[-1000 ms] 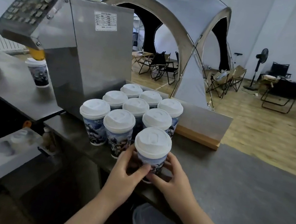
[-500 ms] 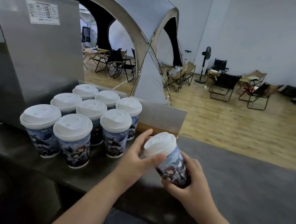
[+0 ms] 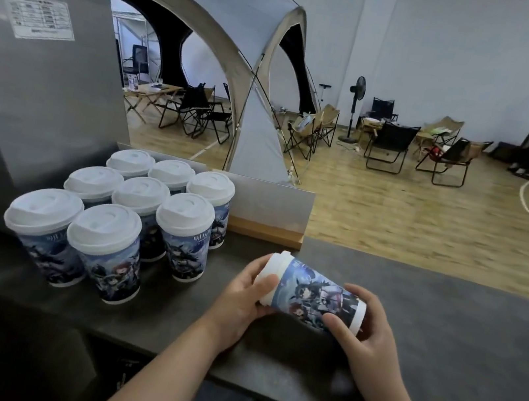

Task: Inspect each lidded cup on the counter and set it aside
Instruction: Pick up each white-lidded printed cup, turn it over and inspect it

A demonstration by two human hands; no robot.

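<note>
Above the worktop (image 3: 443,332), a lidded cup (image 3: 314,293) lies on its side between both hands: the left hand (image 3: 242,295) grips its lid end, the right hand (image 3: 365,330) its base.

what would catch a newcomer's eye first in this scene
Probably the printed cup turned on its side above the dark counter, with the left hand holding its white lid end and the right hand its base. Next would be the eight upright lidded cups clustered to its left beside a metal machine, and the big grey tent on the wooden floor behind.
</note>
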